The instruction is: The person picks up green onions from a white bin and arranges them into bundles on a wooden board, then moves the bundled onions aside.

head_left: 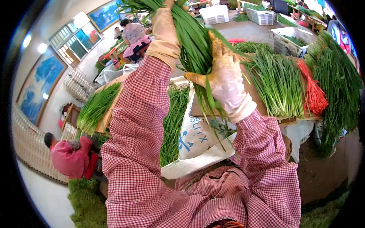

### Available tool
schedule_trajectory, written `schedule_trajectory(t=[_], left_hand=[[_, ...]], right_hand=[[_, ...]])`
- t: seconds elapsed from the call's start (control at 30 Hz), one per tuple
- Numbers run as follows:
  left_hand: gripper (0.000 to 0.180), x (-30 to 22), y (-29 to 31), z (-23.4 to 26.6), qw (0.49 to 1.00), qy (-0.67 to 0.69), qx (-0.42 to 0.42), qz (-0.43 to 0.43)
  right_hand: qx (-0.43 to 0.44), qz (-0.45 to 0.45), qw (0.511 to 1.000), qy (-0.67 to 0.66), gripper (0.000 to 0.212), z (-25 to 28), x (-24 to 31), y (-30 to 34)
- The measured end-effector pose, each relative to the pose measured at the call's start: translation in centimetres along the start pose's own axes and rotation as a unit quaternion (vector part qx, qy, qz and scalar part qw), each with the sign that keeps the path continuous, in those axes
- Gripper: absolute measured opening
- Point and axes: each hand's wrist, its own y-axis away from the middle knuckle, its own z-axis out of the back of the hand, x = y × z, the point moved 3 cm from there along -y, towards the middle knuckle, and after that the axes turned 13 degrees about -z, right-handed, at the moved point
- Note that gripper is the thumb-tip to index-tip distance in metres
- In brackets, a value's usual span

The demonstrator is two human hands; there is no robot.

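My left hand (164, 26), in a pale stained glove, is raised at the top of the view and closed around a bunch of long green chives (192, 40). Its fingertips are partly cut off by the upper edge. The leaves hang down toward my right hand (225, 74), gloved and stained yellow-brown at the fingers. That hand is open, thumb and fingers spread against the hanging leaves. Several loose leaves trail below it over a white sack (195, 140) with blue printing. More chives (173, 125) lie in the sack opening, close to my body.
At the right, a wooden board (247, 76) bears a pile of chives (279, 85) and red ties (315, 91). A large heap of greens (334, 91) overhangs its end. White crates (260, 15) stand beyond. Another person (72, 155) sits at the left near more chives (97, 106).
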Motion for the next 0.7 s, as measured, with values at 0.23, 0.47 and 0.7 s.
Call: schedule_trajectory(t=[0.23,0.47,0.7], left_hand=[[0.024,1.3,0.3,-3.3,0.999,-0.003,-0.011,0.049],[0.018,1.1,3.3,-6.9,0.996,0.010,0.094,-0.009],[0.046,0.6,3.8,-9.1,0.925,-0.163,0.336,0.074]], right_hand=[[-0.139,0.025,0.988,-0.067,0.091,0.6,0.8,-3.4],[0.036,-0.008,0.936,-0.351,0.080,2.0,-2.0,-5.2],[0.236,-0.193,0.781,-0.546,0.026,5.5,-3.6,-4.4]])
